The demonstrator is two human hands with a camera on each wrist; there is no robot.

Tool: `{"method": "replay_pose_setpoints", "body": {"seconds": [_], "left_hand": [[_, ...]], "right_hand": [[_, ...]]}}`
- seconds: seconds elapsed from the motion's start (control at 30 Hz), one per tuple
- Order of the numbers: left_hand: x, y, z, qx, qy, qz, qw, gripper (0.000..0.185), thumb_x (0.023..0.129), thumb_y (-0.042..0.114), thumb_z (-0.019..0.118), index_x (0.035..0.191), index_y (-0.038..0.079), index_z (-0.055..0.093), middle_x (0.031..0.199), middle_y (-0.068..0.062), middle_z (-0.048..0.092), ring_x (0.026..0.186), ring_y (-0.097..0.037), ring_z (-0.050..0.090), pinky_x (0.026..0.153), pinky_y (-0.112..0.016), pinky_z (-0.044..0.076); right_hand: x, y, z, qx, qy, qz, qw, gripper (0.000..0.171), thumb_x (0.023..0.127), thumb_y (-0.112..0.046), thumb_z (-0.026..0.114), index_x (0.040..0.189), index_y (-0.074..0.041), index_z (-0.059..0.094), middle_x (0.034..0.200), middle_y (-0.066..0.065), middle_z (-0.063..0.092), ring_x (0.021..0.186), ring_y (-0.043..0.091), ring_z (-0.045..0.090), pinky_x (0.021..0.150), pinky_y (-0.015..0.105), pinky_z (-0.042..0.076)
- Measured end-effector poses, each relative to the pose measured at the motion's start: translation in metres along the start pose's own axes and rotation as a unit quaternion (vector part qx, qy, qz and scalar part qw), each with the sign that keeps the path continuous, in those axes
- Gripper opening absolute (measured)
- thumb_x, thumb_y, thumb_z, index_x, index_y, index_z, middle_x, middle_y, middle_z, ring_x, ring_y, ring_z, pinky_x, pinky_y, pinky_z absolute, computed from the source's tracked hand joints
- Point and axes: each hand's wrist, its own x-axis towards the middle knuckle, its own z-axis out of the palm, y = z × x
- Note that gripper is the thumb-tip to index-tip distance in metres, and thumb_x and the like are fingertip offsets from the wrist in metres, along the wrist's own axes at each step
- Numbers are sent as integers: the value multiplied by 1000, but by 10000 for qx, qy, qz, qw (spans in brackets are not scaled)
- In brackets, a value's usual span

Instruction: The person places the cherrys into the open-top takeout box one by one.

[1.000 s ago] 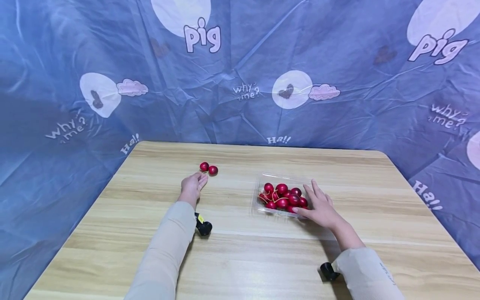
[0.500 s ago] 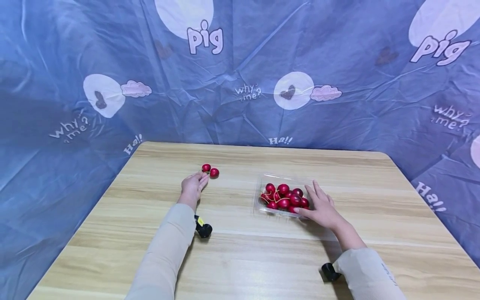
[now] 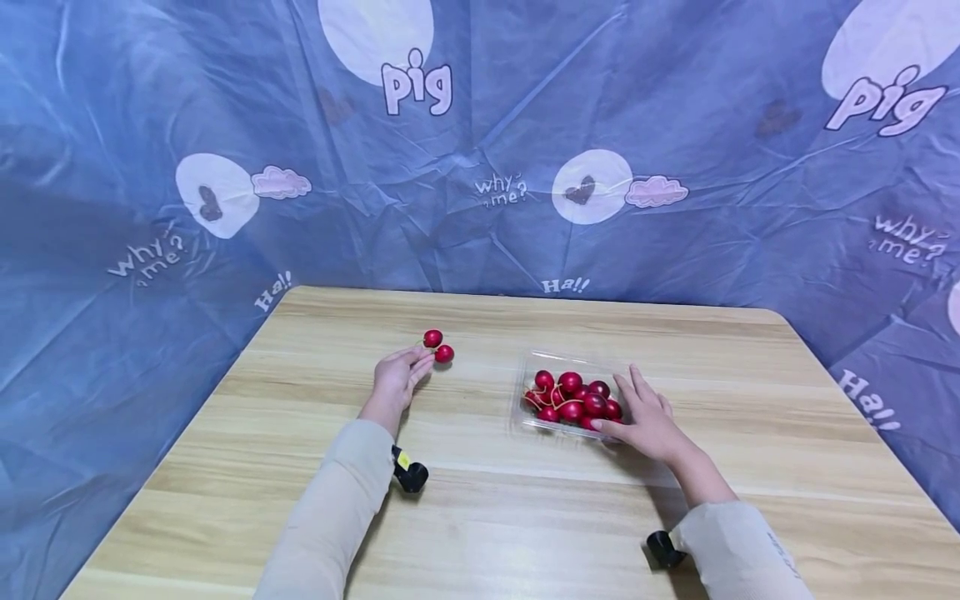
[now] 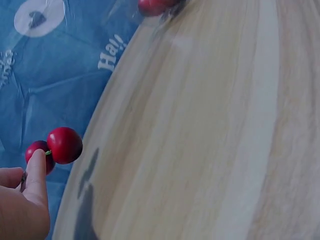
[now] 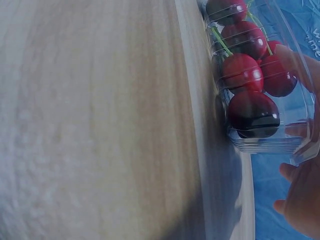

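Note:
A pair of red cherries (image 3: 438, 346) joined at the stems is at the fingertips of my left hand (image 3: 420, 362), left of the table's middle. In the left wrist view my index fingertip (image 4: 37, 162) meets the stem between the two cherries (image 4: 64, 145), which cast a shadow on the wood. A clear plastic tray (image 3: 525, 367) holds several red cherries (image 3: 572, 398). My right hand (image 3: 628, 405) rests on the tray's right side, fingers straight and spread, thumb along the front rim. The right wrist view shows the tray wall (image 5: 260, 142), the cherries (image 5: 242, 72) and my fingers (image 5: 302, 200) beside it.
The wooden table (image 3: 525, 517) is bounded at the back and both sides by a blue printed cloth backdrop (image 3: 480, 167). Small black wrist cameras (image 3: 411, 477) sit under both sleeves. Bare wood lies in front of and around the tray.
My left hand has shifted to the right, and the pair of cherries has moved with it toward the tray. The right hand stays on the tray.

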Motion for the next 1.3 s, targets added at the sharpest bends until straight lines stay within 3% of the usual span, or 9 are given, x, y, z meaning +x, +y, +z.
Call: {"method": "replay_pose_setpoints", "body": {"seconds": [0.67,1.3], "left_hand": [[-39,-10,34,170,-1084,187,9938,31,89,0,41,117,-15,40,108,-29,51,91,-27,58,80,-28,49],[-63,-30,56,365,-1719,21,9844,27,88,-1,42,112,-14,44,106,-29,51,90,-28,58,80,-30,49]], "right_hand": [[-1,-2,-3,0,38,-40,10000,87,75,-46,59,133,6,20,138,29,-1,120,50,7,95,63,1],[-1,0,-1,-27,28,-32,10000,87,75,-46,59,133,6,20,138,29,-1,121,48,8,95,63,1]]}}
